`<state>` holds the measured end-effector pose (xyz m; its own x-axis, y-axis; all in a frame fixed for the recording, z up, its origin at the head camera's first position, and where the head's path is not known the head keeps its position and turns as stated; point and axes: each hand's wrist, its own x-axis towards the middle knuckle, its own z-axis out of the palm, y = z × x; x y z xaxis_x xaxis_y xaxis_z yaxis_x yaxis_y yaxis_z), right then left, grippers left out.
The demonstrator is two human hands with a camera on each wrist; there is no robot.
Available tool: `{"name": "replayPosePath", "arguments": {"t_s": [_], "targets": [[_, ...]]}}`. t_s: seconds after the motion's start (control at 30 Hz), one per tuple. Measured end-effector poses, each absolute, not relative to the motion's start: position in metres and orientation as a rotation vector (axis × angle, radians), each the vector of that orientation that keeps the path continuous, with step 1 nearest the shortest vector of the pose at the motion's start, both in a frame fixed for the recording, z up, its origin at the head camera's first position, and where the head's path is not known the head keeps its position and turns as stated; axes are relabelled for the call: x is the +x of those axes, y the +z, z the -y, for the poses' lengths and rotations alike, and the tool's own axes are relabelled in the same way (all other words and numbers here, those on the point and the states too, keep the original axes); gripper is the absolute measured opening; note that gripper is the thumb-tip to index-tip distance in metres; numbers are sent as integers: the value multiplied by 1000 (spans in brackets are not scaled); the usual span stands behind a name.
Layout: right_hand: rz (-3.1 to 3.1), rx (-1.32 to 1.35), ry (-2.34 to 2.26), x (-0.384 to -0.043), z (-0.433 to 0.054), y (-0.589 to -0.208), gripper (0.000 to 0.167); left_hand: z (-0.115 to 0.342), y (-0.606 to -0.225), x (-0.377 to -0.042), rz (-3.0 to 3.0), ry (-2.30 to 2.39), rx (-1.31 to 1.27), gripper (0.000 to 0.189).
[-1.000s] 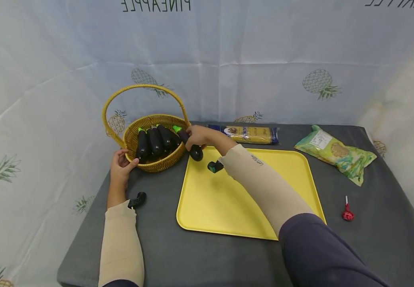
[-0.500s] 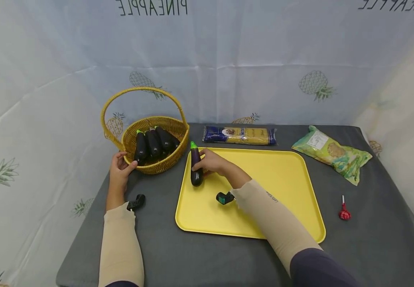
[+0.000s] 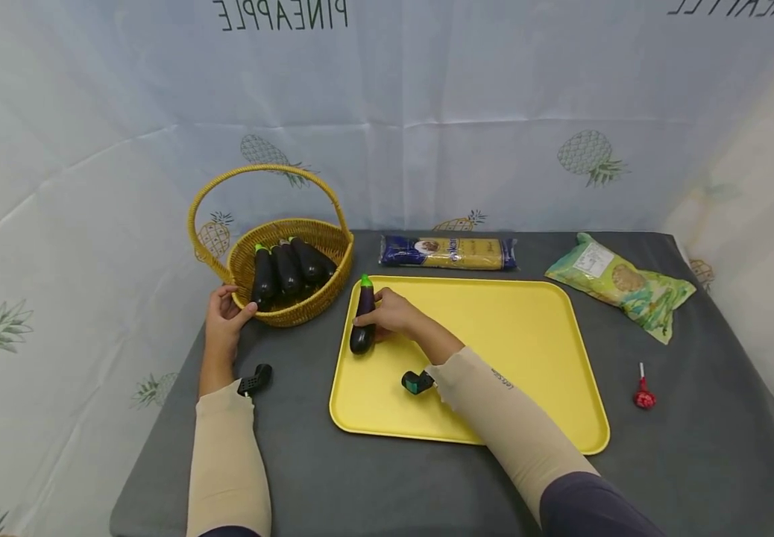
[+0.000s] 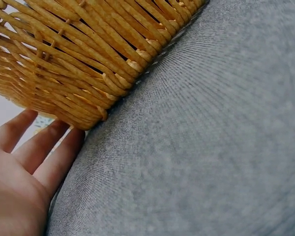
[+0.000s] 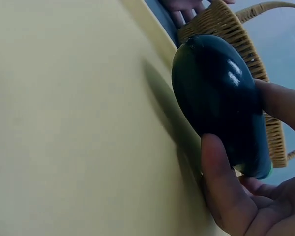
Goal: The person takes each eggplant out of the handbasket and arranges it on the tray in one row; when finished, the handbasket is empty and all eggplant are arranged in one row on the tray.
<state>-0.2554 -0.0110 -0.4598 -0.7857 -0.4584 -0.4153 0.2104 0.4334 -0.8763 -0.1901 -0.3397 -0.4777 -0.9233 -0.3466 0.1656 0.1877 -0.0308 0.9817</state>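
My right hand [image 3: 395,313] grips a dark purple eggplant [image 3: 363,328] with a green cap, close over the left part of the yellow tray [image 3: 481,358]. In the right wrist view, thumb and fingers pinch the eggplant [image 5: 216,93] from both sides, and its shadow falls on the tray. At the left, my left hand [image 3: 224,321] holds the near left side of the yellow wicker basket [image 3: 320,298], its thumb at the rim. The left wrist view has the fingers [image 4: 54,152] against the basket's lower wall [image 4: 78,69]. Several more eggplants [image 3: 286,272] lie inside the basket.
Behind the tray lies a blue and yellow pasta packet [image 3: 450,253]. A green snack bag [image 3: 618,283] is at the back right, and a red lollipop [image 3: 644,395] lies right of the tray. All stand on a grey-covered table [image 3: 333,477] before a pineapple-print curtain [image 3: 467,89].
My right hand has carried the eggplant from the basket's right rim to over the tray's left side, then slightly lower and tilted it. The left hand has stayed at the basket.
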Motion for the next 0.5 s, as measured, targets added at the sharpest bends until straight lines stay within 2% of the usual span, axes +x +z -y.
{"name": "replayPosePath", "arguments": {"t_s": [0.2, 0.5], "targets": [[-2189, -234, -1296, -257, 13, -463, 69, 339, -480, -192, 1853, -2022, 147, 42], [-2218, -218, -1282, -257, 13, -467, 77, 337, -479, -190, 1862, -2020, 146, 42]]}}
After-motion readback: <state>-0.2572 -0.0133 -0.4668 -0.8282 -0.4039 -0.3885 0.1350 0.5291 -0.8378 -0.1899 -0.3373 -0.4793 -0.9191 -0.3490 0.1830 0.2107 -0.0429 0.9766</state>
